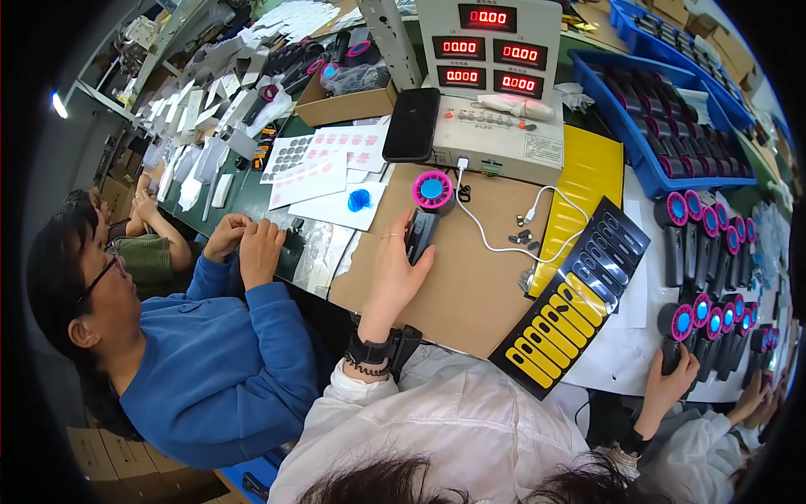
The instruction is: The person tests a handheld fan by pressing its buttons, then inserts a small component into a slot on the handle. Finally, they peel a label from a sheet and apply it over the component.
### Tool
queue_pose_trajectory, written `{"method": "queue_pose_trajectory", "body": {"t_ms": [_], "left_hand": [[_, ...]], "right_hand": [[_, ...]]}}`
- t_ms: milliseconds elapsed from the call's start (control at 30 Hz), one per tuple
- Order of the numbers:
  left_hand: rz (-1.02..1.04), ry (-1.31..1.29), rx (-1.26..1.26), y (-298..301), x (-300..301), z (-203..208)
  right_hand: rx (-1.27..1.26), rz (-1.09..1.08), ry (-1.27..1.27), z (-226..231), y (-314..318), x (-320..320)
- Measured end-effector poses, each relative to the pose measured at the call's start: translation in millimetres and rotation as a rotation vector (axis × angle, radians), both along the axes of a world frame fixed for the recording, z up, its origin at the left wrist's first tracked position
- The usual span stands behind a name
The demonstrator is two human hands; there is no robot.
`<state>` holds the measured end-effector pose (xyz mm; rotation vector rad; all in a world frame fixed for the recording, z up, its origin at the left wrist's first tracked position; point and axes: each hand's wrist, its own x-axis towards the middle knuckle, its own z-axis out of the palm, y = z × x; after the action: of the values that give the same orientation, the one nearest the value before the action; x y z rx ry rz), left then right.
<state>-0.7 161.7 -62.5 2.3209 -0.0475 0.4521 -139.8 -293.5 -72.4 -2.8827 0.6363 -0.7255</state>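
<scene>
My left hand (396, 273) is closed round the black handle of a handheld fan (432, 191) with a pink ring and blue centre, above the brown cardboard sheet (361, 286). At the right, my right hand (670, 380) grips the dark handle of a second handheld fan (678, 321), at the near end of a row of similar fans. Between my hands lies a black sheet of yellow and dark oval stickers (558, 332). A white charging cable (491, 246) runs from the test box (504, 139) across the cardboard.
Several small black pieces (525, 238) lie beside the cable. A black phone (411, 126) leans on the test box. A blue crate (714, 172) of dark fan parts stands at the back right. On my left sits a person in a blue top (210, 370); sticker sheets (323, 160) lie beyond.
</scene>
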Motion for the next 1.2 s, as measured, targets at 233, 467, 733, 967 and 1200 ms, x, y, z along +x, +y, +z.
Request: {"method": "queue_pose_trajectory", "body": {"t_ms": [233, 467, 733, 967, 1200], "left_hand": [[0.041, -0.098, 0.235, 0.3, -20.3, -11.5], [0.060, -0.052, 0.355, -0.6, -23.9, -4.6], [0.069, -0.094, 0.306, -1.0, -22.3, -10.7], [0.058, -0.093, 0.306, -3.9, -22.9, -10.4], [0.062, -0.072, 0.329, -4.7, -20.6, -8.1]], "right_hand": [[0.124, 0.038, -0.052, 2.3, 5.5, 4.0], [0.179, 0.023, -0.043, 0.0, 2.5, 4.9], [0.384, 0.069, -0.183, 3.8, 13.8, 12.1], [0.514, 0.072, -0.190, 5.9, 21.3, 14.1], [0.615, 0.087, -0.207, -0.2, 20.3, 16.4]]}}
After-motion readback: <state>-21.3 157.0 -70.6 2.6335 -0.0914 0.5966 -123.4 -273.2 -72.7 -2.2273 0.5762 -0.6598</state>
